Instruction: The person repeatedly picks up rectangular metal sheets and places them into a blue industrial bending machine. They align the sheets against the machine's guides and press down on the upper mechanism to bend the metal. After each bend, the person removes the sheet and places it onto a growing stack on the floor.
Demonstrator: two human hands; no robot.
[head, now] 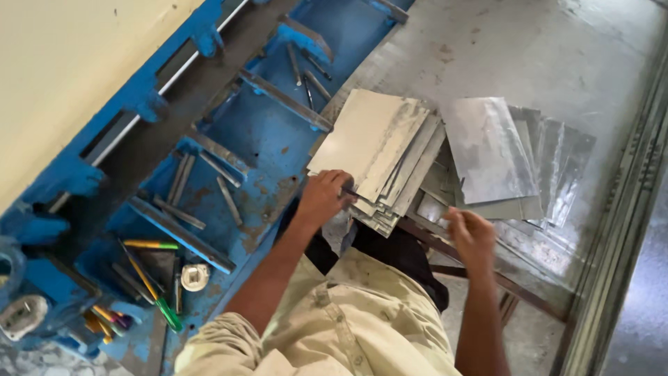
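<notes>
A stack of thin grey metal sheets (381,154) lies fanned out in front of me, partly over the blue machine bed. My left hand (323,197) grips the near edge of that stack, fingers curled under the top sheets. My right hand (472,233) hovers just below a second, shinier pile of metal sheets (502,157) to the right; its fingers look loosely bent and blurred, holding nothing that I can make out.
A blue steel machine bed (240,132) with bare metal bars runs along the left. Markers and a screwdriver (149,278) and a roll of tape (195,276) lie on its near end. A grey metal floor plate (543,49) and a rail (626,209) sit at right.
</notes>
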